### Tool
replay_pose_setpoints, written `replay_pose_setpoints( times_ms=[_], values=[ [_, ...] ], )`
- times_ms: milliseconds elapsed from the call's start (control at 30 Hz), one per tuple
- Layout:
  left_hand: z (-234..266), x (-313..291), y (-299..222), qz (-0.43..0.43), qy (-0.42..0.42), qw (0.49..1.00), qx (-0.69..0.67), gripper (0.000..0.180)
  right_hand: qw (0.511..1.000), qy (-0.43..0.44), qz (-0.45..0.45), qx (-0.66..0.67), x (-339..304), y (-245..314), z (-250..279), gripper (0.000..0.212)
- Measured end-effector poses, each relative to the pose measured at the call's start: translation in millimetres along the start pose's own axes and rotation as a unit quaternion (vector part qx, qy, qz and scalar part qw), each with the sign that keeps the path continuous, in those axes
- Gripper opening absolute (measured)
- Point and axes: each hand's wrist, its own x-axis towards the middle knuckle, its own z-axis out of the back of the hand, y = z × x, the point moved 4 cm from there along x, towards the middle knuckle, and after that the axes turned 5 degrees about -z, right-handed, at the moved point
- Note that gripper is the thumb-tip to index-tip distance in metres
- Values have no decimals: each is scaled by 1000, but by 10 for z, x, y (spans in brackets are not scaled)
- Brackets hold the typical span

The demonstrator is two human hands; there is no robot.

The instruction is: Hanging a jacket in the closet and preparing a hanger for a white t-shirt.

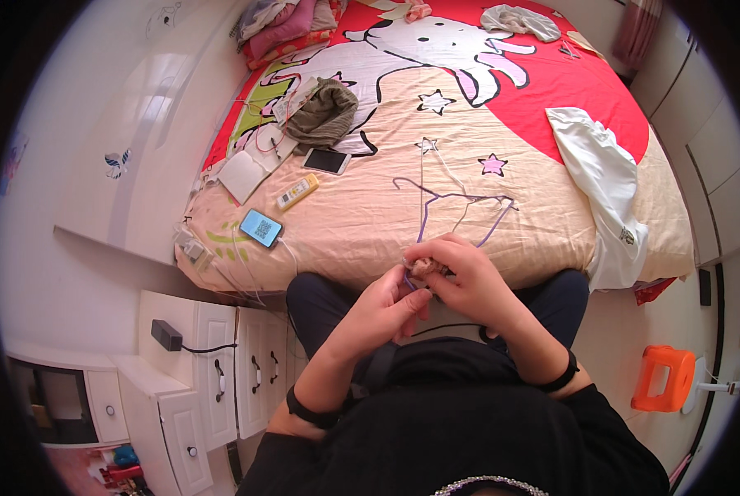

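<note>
A thin purple clothes hanger (424, 217) lies over the bed's near edge, its hook toward the far left and its lower part running in to my hands. My left hand (389, 304) is closed around its near end, where a bit of purple shows by the fingers. Bunched there is a small beige, yarn-like bundle (424, 267). From above, my right hand (461, 273) pinches that bundle, fingers bent over it. How the bundle joins the hanger is hidden by my fingers. A pale hanger (451, 172) lies just beyond.
On the bed (527, 223) to the left are a lit phone (261, 227), a yellow bottle (298, 192), another phone (327, 160), an open notebook (243, 176) and a dark garment (324, 116). A white garment (601, 182) hangs off the right edge. An orange stool (663, 379) stands right.
</note>
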Motion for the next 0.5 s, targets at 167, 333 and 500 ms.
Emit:
replay_pose_setpoints(
  times_ms=[167,333,500],
  values=[
    [37,28,70,0,-22,997,77,18,999,44,-10,21,-12,91,1,26],
    [72,36,91,-22,-48,993,108,17,998,46,36,10,9,201,18,26],
    [54,86,54,-46,-49,990,122,16,995,62,70,20,31,63,-22,31]
  ],
)
